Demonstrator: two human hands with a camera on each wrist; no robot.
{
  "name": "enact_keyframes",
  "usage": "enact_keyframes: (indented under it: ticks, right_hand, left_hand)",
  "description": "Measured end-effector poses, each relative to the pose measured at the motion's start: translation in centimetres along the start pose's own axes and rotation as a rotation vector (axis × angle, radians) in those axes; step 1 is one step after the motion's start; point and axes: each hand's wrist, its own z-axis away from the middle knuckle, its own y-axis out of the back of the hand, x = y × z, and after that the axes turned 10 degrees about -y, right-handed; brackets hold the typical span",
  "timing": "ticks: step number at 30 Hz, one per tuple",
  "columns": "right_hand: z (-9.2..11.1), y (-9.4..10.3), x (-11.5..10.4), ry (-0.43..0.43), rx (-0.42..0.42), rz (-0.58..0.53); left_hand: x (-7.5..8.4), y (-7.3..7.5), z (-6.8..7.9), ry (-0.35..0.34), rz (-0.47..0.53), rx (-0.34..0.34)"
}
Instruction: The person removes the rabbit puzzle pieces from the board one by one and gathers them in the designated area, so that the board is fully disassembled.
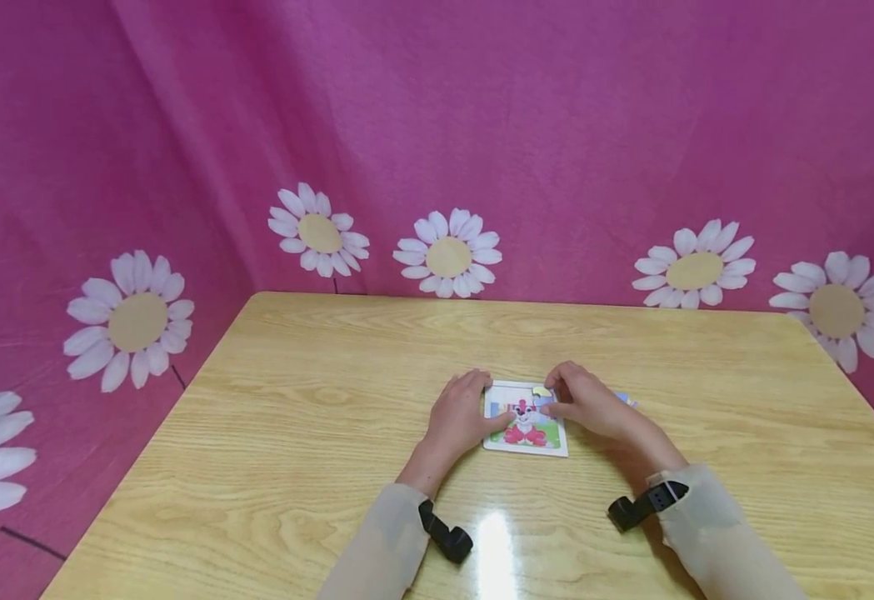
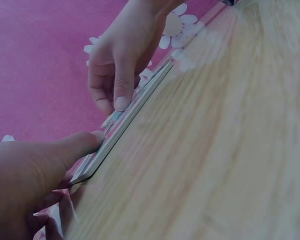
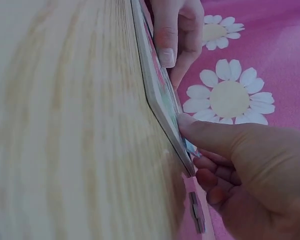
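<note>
A small jigsaw puzzle board (image 1: 526, 450) with a white border lies on the table, its picture a red and white cartoon animal on green. At its left edge my left hand (image 1: 461, 414) grips it, thumb on the picture and fingers along the side. Over the upper right part, my right hand (image 1: 588, 402) pinches a yellow and blue puzzle piece (image 1: 541, 394) between thumb and fingers. The right thumb (image 3: 205, 131) presses close to the board's surface in the right wrist view. Both thumbs also show above the thin board (image 2: 125, 120) in the left wrist view.
Just right of the board, partly hidden behind the right hand, lies a blue puzzle piece (image 1: 624, 398). The wooden table (image 1: 294, 467) extends around both arms. A pink cloth with daisies (image 1: 556, 150) hangs along its back and left sides.
</note>
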Motion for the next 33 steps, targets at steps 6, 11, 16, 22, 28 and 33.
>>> enact_keyframes:
  ticks: [6,11,16,22,28,33]
  right_hand:
    - [0.4,-0.3,-0.1,0.034,0.041,0.008]
    - [0.6,-0.5,-0.1,0.079,0.087,0.014]
    - [0.7,-0.7,0.1,0.13,0.16,-0.008]
    - [0.7,-0.9,0.2,0.141,0.19,-0.055]
    - [0.7,-1.0,0.5,0.148,0.21,-0.091]
    - [0.8,-0.8,0.6,0.103,0.206,-0.128]
  left_hand:
    - [0.2,0.1,0.1,0.004,0.003,-0.004]
    - [0.3,0.2,0.2,0.003,-0.002,-0.003]
    - [0.1,0.0,0.2,-0.009,-0.002,0.011]
    - [0.1,0.0,0.1,-0.003,-0.002,0.008]
    - [0.2,0.2,0.2,0.002,0.003,0.004]
    - [0.2,0.2,0.1,0.01,0.008,-0.012]
